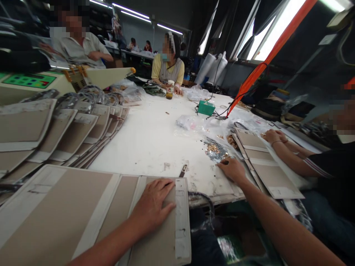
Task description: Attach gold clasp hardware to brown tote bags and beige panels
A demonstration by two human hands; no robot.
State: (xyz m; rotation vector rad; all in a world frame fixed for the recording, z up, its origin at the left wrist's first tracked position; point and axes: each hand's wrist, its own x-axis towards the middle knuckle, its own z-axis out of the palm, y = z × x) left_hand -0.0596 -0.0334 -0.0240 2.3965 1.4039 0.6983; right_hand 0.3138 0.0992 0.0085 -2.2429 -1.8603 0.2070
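A large beige bag panel (155, 236) with pale strips lies in front of me, partly over the table edge. My left hand (155, 203) rests flat on its right part, fingers spread and holding nothing. A small dark strap with a metal fitting (183, 170) sticks out beyond the panel's far edge. To the right, my right hand (232, 169) is at the near edge of a pile of small gold-coloured metal pieces (213, 148) on a dark plastic bag. Its fingertips are pinched together at the tabletop; what they hold, if anything, is too small to make out.
Similar panels with plastic-wrapped handles (91, 127) are stacked at left beside a machine (30, 82). A green box (206, 108) with cords and an orange strip (249, 77) stand farther back. A co-worker's hands (274, 136) are near more panels (266, 162). Other people sit across.
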